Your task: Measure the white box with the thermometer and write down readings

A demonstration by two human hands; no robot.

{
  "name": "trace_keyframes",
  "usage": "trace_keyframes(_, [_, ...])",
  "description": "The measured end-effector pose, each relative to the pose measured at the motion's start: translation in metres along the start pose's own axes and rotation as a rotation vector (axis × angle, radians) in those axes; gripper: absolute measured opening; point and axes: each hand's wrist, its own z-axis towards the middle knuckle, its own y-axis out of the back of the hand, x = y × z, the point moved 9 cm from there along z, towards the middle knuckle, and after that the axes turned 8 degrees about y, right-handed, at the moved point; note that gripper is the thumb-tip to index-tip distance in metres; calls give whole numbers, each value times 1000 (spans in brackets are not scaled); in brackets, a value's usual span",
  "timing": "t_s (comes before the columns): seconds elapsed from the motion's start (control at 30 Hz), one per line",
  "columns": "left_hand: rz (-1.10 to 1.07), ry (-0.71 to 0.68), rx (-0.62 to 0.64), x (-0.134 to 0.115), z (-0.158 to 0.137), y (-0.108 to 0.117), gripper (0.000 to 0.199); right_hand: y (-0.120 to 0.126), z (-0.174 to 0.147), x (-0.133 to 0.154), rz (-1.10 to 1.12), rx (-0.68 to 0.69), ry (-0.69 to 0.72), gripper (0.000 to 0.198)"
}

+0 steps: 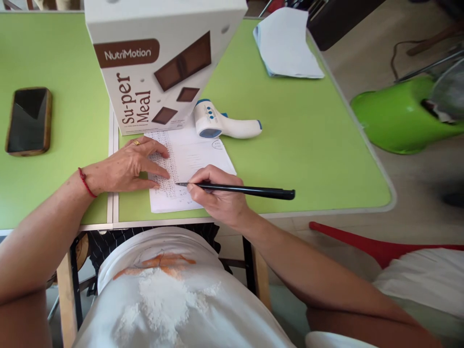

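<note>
A black pen (250,190) is gripped in my right hand (223,195), its tip on or just over a sheet of paper (197,159). Dense small handwriting covers the left part of that sheet. Across the sheet's left edge lies my left hand (136,164), palm down, fingers spread; a ring and a red string bracelet are on it. Beyond the fingers, a white NutriMotion box (163,63) stands at the sheet's far edge. Beside the box, a white and blue infrared thermometer (226,123) rests near the sheet's top right corner.
A smartphone (29,121) in a brown case lies at the left of the green table (308,159). Folded white papers (286,43) are at the far right corner. On the floor to the right is a green bin (395,113), and nearer, a red chair edge (358,241).
</note>
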Motion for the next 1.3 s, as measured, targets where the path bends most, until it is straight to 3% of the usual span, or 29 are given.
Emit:
trace_keyframes(0.27, [-8, -19, -14, 0, 0, -1, 23, -1, -1, -5, -21, 15, -45, 15])
trace_keyframes(1.3, [-3, -64, -28, -2, -1, 0, 26, 1, -2, -1, -64, 0, 19, 14])
